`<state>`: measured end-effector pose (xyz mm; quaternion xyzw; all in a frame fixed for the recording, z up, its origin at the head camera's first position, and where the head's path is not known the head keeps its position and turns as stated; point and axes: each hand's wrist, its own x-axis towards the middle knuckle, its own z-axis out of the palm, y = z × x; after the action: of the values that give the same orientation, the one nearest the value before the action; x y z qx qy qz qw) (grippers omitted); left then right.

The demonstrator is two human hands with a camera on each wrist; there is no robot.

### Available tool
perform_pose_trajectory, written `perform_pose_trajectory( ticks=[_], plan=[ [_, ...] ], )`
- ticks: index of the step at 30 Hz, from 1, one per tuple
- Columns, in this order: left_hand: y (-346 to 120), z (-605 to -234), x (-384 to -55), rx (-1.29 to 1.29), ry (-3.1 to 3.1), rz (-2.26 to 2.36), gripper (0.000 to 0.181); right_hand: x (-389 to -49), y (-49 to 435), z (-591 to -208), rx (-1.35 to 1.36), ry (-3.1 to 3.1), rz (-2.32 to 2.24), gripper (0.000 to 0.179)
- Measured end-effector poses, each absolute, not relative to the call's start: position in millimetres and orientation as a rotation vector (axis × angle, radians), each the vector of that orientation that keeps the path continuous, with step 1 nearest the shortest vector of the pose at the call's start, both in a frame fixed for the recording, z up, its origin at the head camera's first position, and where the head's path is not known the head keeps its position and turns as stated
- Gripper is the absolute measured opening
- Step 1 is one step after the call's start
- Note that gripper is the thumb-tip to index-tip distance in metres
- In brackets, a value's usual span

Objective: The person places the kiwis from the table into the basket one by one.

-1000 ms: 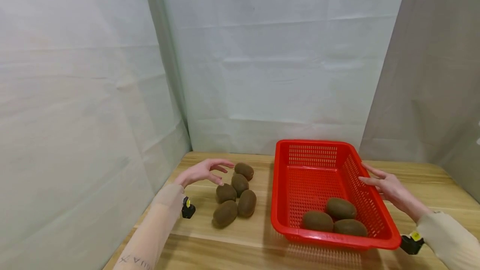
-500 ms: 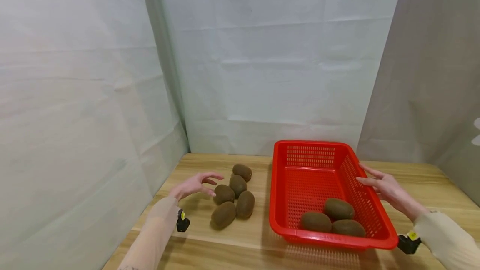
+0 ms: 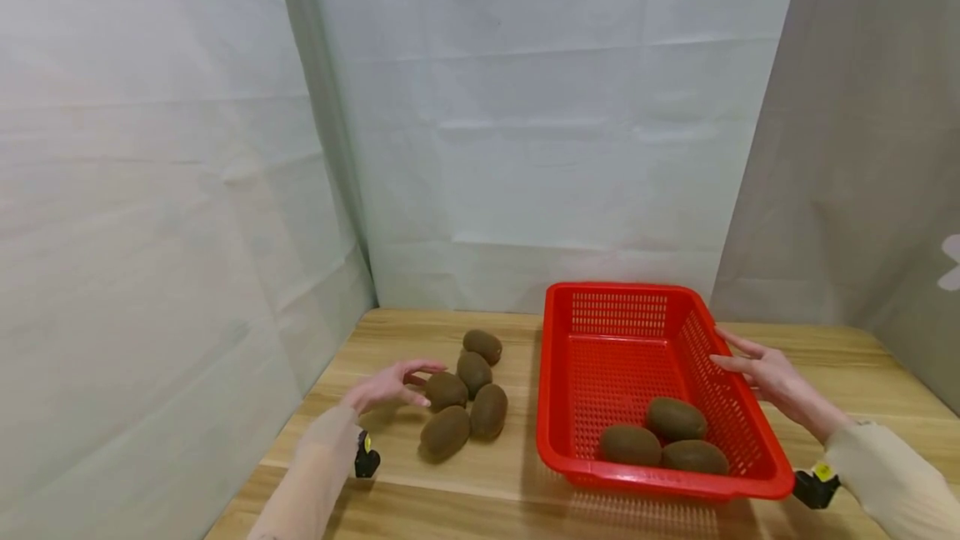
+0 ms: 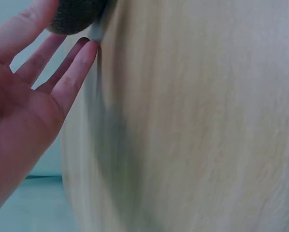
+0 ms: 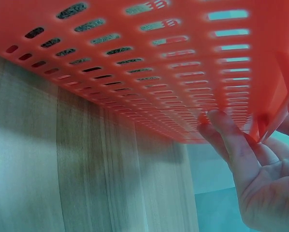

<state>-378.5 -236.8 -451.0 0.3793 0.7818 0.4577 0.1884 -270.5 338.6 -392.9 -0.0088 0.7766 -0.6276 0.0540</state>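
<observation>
My left hand [image 3: 386, 386] reaches from the left to the nearest kiwi [image 3: 447, 391] of a small group on the table. Its thumb is at the near side and its fingers at the far side, spread and only slightly bent. In the left wrist view that kiwi [image 4: 77, 15] shows at the top edge beside the thumb and fingertips. More kiwis [image 3: 489, 412] lie close together there. My right hand [image 3: 776, 377] grips the right rim of a red plastic basket [image 3: 546, 390], with fingers [image 5: 229, 137] against its outer slotted wall. Inside the basket are three kiwis [image 3: 677, 419], near its front.
The basket stands on a wooden table [image 3: 420, 498], right of the loose kiwis. White sheeting [image 3: 570, 148] hangs behind the table and along the left. A grey sheet [image 3: 847, 190] hangs on the right.
My left hand drew back to the left and toward me, off the far kiwis, then moved in around the leftmost kiwi. The right hand keeps its place on the basket.
</observation>
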Motion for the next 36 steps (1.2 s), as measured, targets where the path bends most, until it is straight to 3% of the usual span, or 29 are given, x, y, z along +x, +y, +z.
perform_pose_trajectory(
  ticks=[24, 36],
  plan=[
    [-236.4, -454.7, -374.0, 0.890, 2.269, 1.384, 0.048, -271.1, 338.3, -394.5, -0.021, 2.371, -1.904, 0.070],
    [-238.4, -454.6, -369.6, 0.773, 2.294, 1.380, 0.049, -270.5, 338.2, -393.8, -0.019, 2.373, -1.902, 0.070]
  ],
)
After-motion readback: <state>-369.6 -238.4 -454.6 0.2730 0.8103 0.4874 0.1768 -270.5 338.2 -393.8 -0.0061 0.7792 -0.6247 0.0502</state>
